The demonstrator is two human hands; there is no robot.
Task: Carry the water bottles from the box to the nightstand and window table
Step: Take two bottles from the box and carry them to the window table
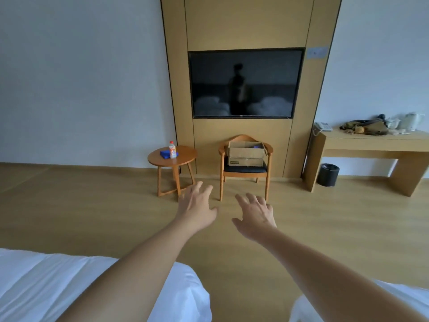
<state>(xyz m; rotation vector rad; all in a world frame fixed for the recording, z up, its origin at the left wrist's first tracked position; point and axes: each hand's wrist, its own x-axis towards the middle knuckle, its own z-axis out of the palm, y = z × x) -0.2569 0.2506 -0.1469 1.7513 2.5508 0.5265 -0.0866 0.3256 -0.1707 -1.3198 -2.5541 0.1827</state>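
An open cardboard box (246, 153) rests on the black seat of a wooden chair (245, 169) against the far panelled wall; something purple-blue shows inside its back right corner. A water bottle (172, 149) with a red cap and colourful label stands upright on a small round wooden table (183, 159) left of the chair, next to a folded blue cloth (166, 154). My left hand (197, 206) and my right hand (255, 213) reach forward over the floor with fingers spread, holding nothing, well short of the chair.
Two white beds (69, 287) flank me at the bottom left and right, with a floor gap between. A dark TV (246, 83) hangs above the chair. A wooden desk (371, 145) at right carries a phone, bag and kettle; a black bin (328, 175) stands beneath.
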